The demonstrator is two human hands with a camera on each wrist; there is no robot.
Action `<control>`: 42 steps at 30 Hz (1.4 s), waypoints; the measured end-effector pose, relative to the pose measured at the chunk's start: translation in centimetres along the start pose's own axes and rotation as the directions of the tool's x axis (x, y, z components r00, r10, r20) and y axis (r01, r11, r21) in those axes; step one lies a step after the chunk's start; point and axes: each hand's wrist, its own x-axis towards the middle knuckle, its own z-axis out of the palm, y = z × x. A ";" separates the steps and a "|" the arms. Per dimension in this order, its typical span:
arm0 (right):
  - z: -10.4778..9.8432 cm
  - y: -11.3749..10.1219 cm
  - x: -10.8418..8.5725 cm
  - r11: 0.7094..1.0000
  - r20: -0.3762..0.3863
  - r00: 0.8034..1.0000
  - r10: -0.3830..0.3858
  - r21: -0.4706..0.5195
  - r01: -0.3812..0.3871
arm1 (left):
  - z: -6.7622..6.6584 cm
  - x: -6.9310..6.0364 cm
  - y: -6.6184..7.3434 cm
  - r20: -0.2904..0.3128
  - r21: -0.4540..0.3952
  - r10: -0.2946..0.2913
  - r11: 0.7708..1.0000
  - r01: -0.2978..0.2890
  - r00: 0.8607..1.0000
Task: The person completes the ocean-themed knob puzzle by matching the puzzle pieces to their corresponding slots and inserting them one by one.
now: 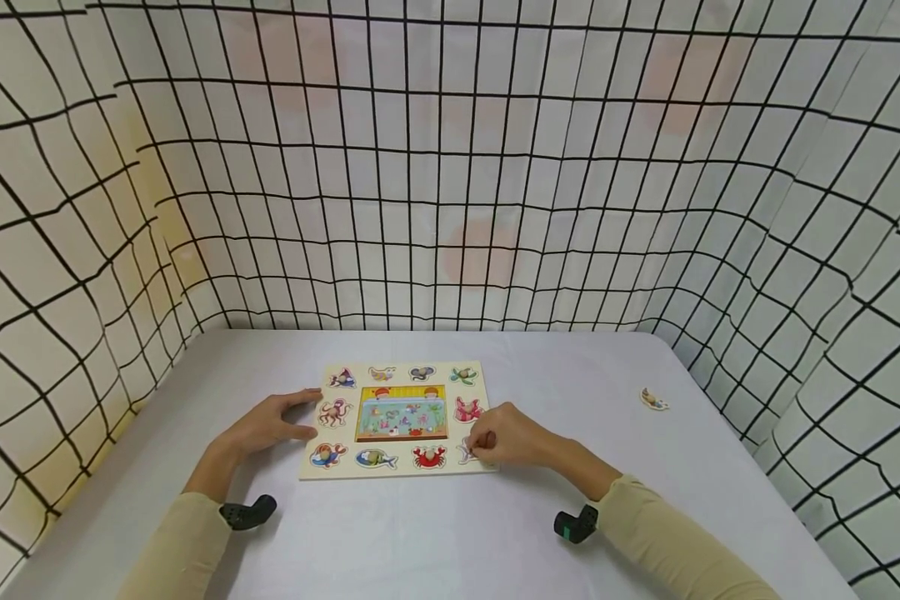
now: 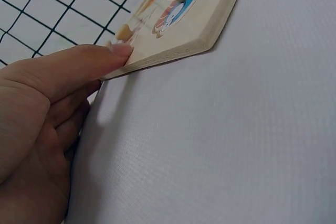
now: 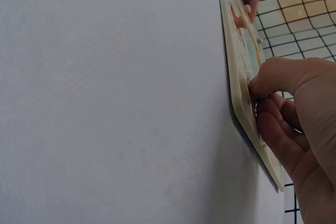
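A wooden knob puzzle board (image 1: pixel 405 370) with sea-animal pieces lies flat on the white table. At its lower right corner my right hand (image 1: pixel 512 437) pinches a pale starfish piece (image 1: pixel 464 451), largely covered by the fingers. The right wrist view shows the thumb and fingers of that hand (image 3: pixel 299 108) closed together low over the board; the knob is hidden. My left hand (image 1: pixel 265 429) rests at the board's left edge, thumb and forefinger spread along it. Its thumb (image 2: pixel 84 64) touches the board's edge in the left wrist view.
One loose puzzle piece (image 1: pixel 653 399) lies on the table (image 1: pixel 570 367) far to the right. White walls with black netting (image 1: pixel 450 208) surround the table at the back and sides. Pieces such as the red crab (image 1: pixel 429 457) and the octopus (image 1: pixel 334 412) sit on the board.
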 end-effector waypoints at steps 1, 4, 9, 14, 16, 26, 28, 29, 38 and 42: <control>0.0 0.0 0.0 1.000 -0.003 1.000 0.001 -0.004 -0.001 | 0.0 0.0 0.0 -0.001 0.003 0.001 1.000 -0.001 1.000; 0.1 -0.1 0.0 1.000 -0.010 1.000 0.014 -0.006 -0.014 | -0.1 0.0 0.0 -0.004 0.008 -0.001 1.000 0.001 1.000; 0.2 0.0 0.0 0.999 0.003 0.999 0.049 -0.013 -0.049 | -0.1 -0.1 0.0 -0.006 0.002 -0.010 1.000 0.010 1.000; 0.2 0.1 -0.1 0.998 0.029 0.998 0.055 -0.015 -0.055 | 0.1 -0.3 -0.1 -0.002 -0.006 -0.005 1.000 0.005 1.000; -0.1 0.2 -0.3 0.998 0.034 0.998 0.060 -0.017 -0.060 | 0.2 -0.3 -0.1 0.001 -0.009 0.001 1.000 -0.001 1.000; -3.0 1.5 -1.6 0.996 -0.053 0.995 0.088 -0.020 -0.089 | 0.2 -0.1 -0.1 -0.006 -0.009 0.004 1.000 -0.004 1.000; -3.5 2.0 -1.8 0.995 -0.064 0.993 0.095 -0.020 -0.097 | 0.2 -0.1 0.0 -0.007 -0.013 0.004 1.000 -0.004 1.000; -3.7 2.2 -1.9 0.995 -0.069 0.993 0.098 -0.020 -0.100 | 0.2 -0.1 0.0 -0.007 -0.014 0.003 1.000 -0.003 1.000; -5.5 3.3 -3.1 0.994 -0.114 0.989 0.091 -0.056 -0.098 | 0.1 -0.1 -0.1 -0.006 -0.003 0.013 1.000 -0.013 1.000; -6.4 4.1 -3.8 0.989 -0.152 0.982 0.109 -0.080 -0.123 | 0.1 0.0 0.0 -0.006 -0.004 0.010 1.000 -0.010 1.000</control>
